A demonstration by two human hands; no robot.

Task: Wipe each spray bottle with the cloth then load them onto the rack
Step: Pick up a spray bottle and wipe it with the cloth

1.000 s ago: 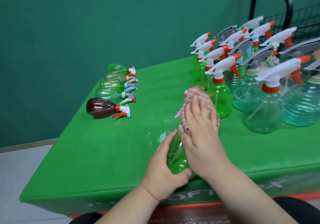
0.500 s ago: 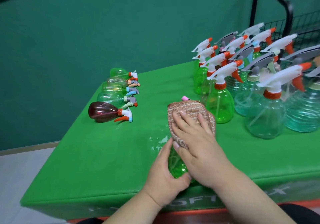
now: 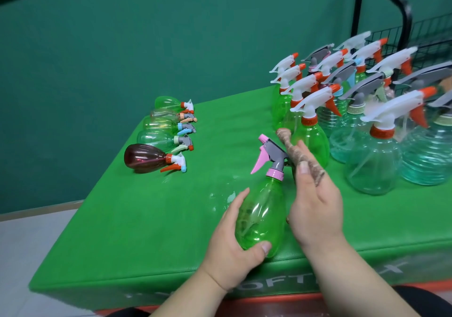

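Observation:
A green spray bottle (image 3: 261,214) with a grey and pink trigger head lies tilted over the near part of the green table (image 3: 151,218). My left hand (image 3: 232,245) grips its base, thumb on top. My right hand (image 3: 315,206) is lifted just to the right of the bottle, palm turned toward it. It holds a brown knitted cloth (image 3: 300,155) between thumb and fingers. The cloth stands off the bottle beside the trigger head.
Several wiped bottles lie in a row at the far left, a dark red bottle (image 3: 144,157) nearest. A crowd of upright bottles (image 3: 371,155) fills the right side. A black wire rack (image 3: 415,35) stands behind them. A few wet spots (image 3: 220,194) mark the table.
My right hand has lifted the cloth off the bottle and turned sideways, uncovering the trigger head. My left hand still grips the base.

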